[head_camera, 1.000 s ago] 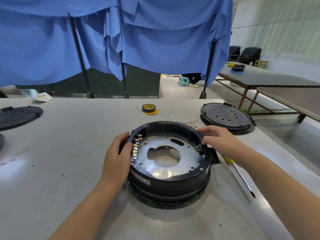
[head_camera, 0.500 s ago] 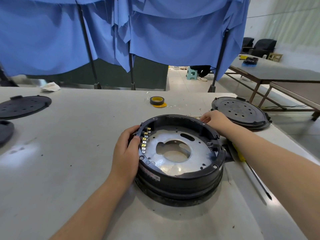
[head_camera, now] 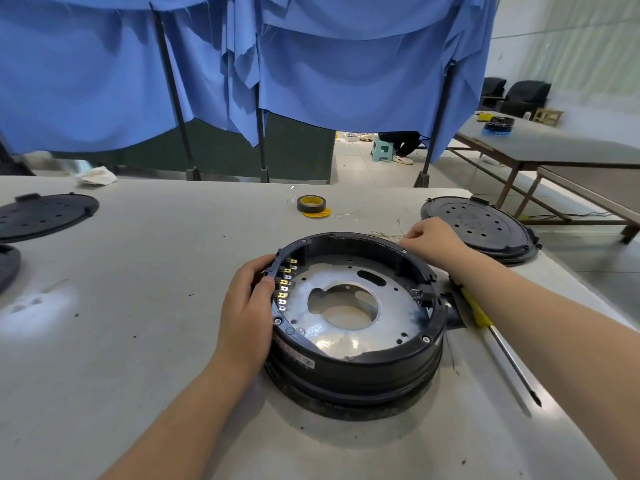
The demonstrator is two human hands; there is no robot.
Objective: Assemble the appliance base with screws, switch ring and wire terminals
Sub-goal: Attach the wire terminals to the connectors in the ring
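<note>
Black plastic base [head_camera: 356,362], round, is seen at the middle of a grey table [head_camera: 138,306], stacked on a second dark ring. Its left rim is gripped by the left hand [head_camera: 247,310]: fingers curled over the edge, thumb on the outer wall. Just inside that grip, a column of small brass and silver terminals [head_camera: 285,287] is fixed to the inner wall, approx. touching the fingertips. A silver metal plate [head_camera: 346,299] w/ a large centre hole fills the floor of the base, inward from the left hand.

The right hand [head_camera: 429,237] is held at the far right rim, fingers curled and pinched together at the edge; whether anything small is held btwn them cannot be told. Some thin pale strands [head_camera: 386,233] lie on the table just beside those fingertips. Screw heads are visible at several spots along the top rim.

Beyond the right hand, a black disc [head_camera: 481,226] w/ holes lies flat on the table. Under the right forearm, a screwdriver [head_camera: 498,344] w/ yellow handle lies near the base, not held. Farther out, past both hands, a tape roll [head_camera: 311,204] w/ yellow core sits on the table. Well to the outside of the left hand, another black disc [head_camera: 45,213] lies flat. Blue cloth [head_camera: 311,64] hangs on poles behind the table.
</note>
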